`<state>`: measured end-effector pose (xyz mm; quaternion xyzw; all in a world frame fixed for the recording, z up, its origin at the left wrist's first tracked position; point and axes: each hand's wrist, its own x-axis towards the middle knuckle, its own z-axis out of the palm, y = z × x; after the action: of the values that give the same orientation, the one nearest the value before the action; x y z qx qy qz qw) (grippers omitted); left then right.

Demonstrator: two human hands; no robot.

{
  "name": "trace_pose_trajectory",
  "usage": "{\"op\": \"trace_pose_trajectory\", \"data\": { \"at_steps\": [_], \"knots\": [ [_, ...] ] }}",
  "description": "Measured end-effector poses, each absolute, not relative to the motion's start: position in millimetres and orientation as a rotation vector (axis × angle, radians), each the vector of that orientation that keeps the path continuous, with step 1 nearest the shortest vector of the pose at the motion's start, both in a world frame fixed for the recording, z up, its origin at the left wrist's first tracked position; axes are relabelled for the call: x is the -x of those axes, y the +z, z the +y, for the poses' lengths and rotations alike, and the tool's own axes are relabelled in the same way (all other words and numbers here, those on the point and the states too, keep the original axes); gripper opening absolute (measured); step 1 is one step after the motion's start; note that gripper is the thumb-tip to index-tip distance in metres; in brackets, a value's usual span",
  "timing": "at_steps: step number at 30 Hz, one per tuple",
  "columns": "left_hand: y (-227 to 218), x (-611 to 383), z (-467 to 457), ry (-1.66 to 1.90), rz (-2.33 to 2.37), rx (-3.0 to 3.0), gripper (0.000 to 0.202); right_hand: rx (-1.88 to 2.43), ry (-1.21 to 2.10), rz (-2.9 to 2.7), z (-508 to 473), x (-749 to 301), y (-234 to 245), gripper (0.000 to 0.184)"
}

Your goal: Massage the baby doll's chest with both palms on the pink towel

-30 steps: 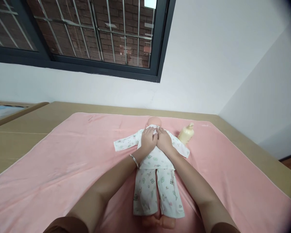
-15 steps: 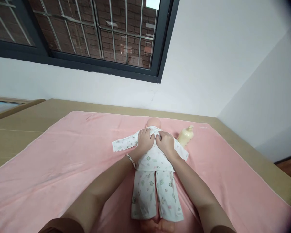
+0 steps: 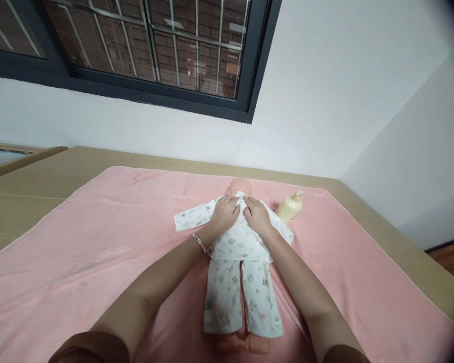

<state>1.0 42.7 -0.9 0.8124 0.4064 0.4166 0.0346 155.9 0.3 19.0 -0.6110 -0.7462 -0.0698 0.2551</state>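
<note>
A baby doll point(image 3: 237, 252) in white printed pyjamas lies on its back on a pink blanket point(image 3: 98, 242), head towards the wall. My left hand point(image 3: 224, 213) rests on the doll's upper chest with fingers laid flat on the shirt near the collar. My right hand point(image 3: 256, 216) lies beside it on the other side of the chest, fingers also flat on the fabric. A silver bangle point(image 3: 199, 243) sits on my left wrist. The doll's bare feet show below the trouser legs.
A pale yellow bottle point(image 3: 289, 207) lies on the blanket just right of the doll's shoulder. The blanket covers a tan mattress point(image 3: 30, 186) set into a room corner. A barred window point(image 3: 136, 45) is above; wooden floor shows far right.
Both hands stayed on the doll's chest; the fingers bunched at the collar half a second ago and now lie flat and slightly apart. The view has shifted a little.
</note>
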Motion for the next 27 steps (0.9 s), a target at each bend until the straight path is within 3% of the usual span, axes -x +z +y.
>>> {"op": "trace_pose_trajectory", "data": {
  "at_steps": [9, 17, 27],
  "knots": [
    [7, -2, 26, 1.306, 1.539, -2.449, 0.016, 1.811, -0.223, -1.772, -14, -144, 18, 0.039],
    [-1, -1, 41, 1.196, 1.268, -2.547, 0.036, 1.672, -0.131, -2.029, 1, -156, 18, 0.053],
    [1, -1, 32, 1.342, 1.375, -2.496, 0.018, 1.729, -0.294, -1.798, -13, -147, 10, 0.037]
  ]
}}
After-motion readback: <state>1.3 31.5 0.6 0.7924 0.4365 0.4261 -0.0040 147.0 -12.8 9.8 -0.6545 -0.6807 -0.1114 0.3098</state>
